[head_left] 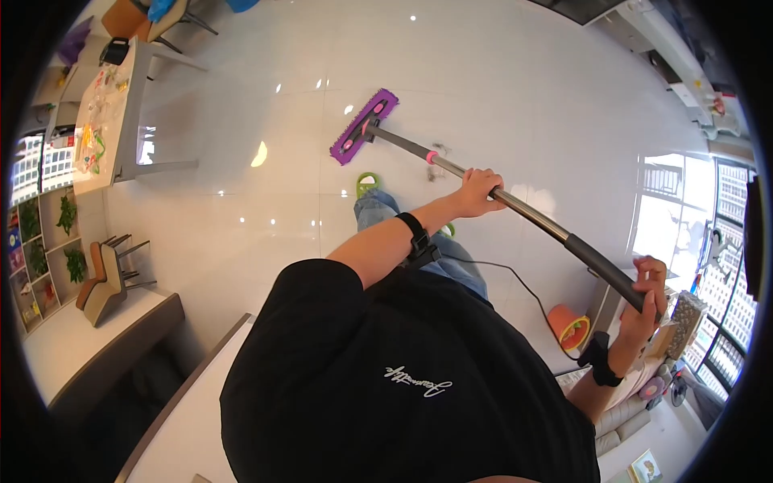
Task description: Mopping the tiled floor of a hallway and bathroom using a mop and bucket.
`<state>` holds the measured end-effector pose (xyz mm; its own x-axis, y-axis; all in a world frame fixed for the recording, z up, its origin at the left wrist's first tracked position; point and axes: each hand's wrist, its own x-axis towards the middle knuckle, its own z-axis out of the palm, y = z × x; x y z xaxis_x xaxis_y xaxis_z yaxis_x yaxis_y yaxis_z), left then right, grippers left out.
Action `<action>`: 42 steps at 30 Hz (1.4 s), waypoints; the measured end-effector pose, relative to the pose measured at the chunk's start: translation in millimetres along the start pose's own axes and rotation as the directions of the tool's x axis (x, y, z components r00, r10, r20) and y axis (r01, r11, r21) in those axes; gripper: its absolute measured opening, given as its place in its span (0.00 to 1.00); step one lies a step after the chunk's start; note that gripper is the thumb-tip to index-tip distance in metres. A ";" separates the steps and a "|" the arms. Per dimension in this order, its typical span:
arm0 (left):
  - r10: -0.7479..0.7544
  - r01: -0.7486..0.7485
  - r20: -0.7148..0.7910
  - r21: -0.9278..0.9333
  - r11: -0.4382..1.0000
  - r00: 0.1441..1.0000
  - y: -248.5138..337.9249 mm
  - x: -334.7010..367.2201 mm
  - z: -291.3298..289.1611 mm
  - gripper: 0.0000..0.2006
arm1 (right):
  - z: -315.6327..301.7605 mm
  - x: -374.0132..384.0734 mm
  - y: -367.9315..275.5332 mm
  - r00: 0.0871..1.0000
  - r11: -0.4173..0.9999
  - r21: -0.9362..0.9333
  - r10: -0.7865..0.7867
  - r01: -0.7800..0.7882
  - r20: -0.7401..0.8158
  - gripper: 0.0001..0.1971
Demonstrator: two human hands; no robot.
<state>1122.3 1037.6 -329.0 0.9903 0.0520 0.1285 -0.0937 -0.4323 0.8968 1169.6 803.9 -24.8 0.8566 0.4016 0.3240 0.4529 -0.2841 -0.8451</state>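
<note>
The left hand, nearer the flat purple mop head, and the right hand both curl around its long silver-and-black pole, slanting far left.

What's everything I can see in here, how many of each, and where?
Flat mop: one, purple pad, grey-and-silver pole, slanting across the centre
Floor: one, pale and glossy, centre
Table: one, pale, upper left, cluttered with small things I can't count
Chairs: at least two, brown and beige, left and upper left
Plants: several, green, left shelves
Container: one, orange, lower right
Windows: bright, dark-framed, right; count unclear
Cable: one, dark, right of the legs
Wristbands: two, black, one per forearm
Slippers: two, green, feet
T-shirt: one, black, torso
Left hand: one, bare, gripping mid-pole
Right hand: one, bare, on the dark grip end
</note>
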 end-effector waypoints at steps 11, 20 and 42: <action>0.125 -0.106 0.122 -0.146 0.984 0.985 97.7 -3.2 89.3 0.10 | -105.6 -35.0 -13.9 0.980 0.688 0.724 -0.177 0.056 0.092 0.15; -0.046 0.051 -0.289 0.009 0.999 0.956 83.8 -83.4 -18.5 0.07 | -13.0 -21.8 -66.9 0.873 0.611 0.789 -0.417 0.061 0.255 0.16; 0.040 -0.146 -0.409 -0.231 0.962 0.912 75.9 -128.4 -8.8 0.10 | 49.5 -84.2 -158.9 0.789 0.776 0.628 -0.423 0.061 0.447 0.13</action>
<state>987.1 1006.1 -273.7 0.8572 0.3985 0.3263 -0.2582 -0.2156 0.9417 1013.3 858.3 61.1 0.3735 0.8257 0.4227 0.2482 0.3501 -0.9032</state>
